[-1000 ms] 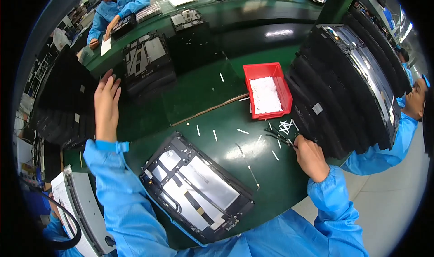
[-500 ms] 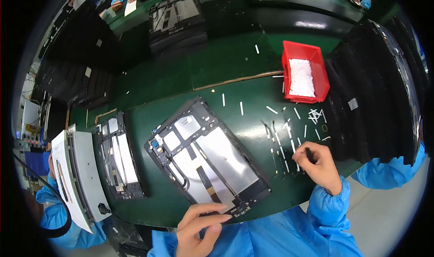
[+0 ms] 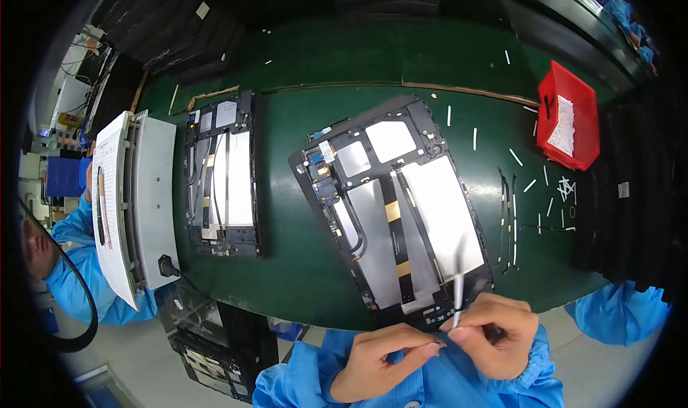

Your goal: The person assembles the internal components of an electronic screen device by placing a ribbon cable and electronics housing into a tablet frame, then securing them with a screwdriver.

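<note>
My right hand [image 3: 498, 333] pinches a thin dark cable with a white strip [image 3: 458, 293] on it, held upright at the near edge of an opened tablet-like device and blurred at its top. Beside it my left hand [image 3: 387, 361] is closed in a pinch; what lies between its fingertips is too small to make out. The opened device [image 3: 387, 229] lies tilted on the green table, with a black frame, silver panels and a dark ribbon cable with gold patches. Right of it lie several thin black cables [image 3: 504, 221], some carrying white strips.
A red bin [image 3: 591, 121] of white pieces stands at the right, loose white strips [image 3: 567, 189] near it. Another opened device [image 3: 240, 186] lies left, beside a grey box [image 3: 156, 193] with papers. Black stacks [image 3: 623, 214] line the right side. Other people in blue sleeves [image 3: 616, 311] sit nearby.
My right hand has come from the cables on the right to the device's near edge, now with a cable. My left hand has gone from loosely spread fingers to a pinch. The view has shifted.
</note>
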The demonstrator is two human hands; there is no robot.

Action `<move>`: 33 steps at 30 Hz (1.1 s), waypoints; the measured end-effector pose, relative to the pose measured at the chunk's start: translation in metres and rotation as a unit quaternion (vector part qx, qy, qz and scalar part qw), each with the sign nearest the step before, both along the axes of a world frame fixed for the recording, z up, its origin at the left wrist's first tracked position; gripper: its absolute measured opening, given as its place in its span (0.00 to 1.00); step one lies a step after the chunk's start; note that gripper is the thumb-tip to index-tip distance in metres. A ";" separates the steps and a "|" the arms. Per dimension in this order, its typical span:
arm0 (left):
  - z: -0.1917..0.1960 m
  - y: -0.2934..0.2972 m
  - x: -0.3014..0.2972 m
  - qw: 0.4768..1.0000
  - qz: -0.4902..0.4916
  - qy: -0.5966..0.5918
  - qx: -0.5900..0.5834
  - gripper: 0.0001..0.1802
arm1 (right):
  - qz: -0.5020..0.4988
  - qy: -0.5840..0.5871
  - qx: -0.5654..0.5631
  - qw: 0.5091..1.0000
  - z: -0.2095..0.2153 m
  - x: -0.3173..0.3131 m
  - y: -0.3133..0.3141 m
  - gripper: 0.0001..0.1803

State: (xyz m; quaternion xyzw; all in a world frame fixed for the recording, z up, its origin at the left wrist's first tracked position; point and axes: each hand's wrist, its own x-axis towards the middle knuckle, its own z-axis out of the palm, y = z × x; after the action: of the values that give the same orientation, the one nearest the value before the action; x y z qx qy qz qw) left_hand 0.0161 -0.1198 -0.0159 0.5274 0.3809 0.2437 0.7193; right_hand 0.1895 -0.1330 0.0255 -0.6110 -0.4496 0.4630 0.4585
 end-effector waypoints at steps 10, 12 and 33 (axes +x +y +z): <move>0.013 0.004 -0.006 0.999 0.052 0.009 0.007 0.03 | 0.057 -0.271 0.066 0.959 0.001 0.025 -0.005 0.13; 0.008 0.001 -0.010 0.999 0.032 0.041 -0.001 0.02 | 0.153 -0.082 -0.045 0.984 0.009 0.006 -0.003 0.07; -0.006 -0.011 -0.041 0.989 0.138 0.028 0.051 0.21 | 0.176 -0.267 0.023 0.947 -0.036 -0.042 0.035 0.08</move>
State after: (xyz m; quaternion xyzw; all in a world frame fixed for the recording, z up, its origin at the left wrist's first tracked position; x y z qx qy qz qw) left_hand -0.0248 -0.1311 -0.0217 0.5124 0.4566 0.3450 0.6402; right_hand 0.1476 -0.0977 -0.0107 -0.6128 -0.6665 0.3453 0.2470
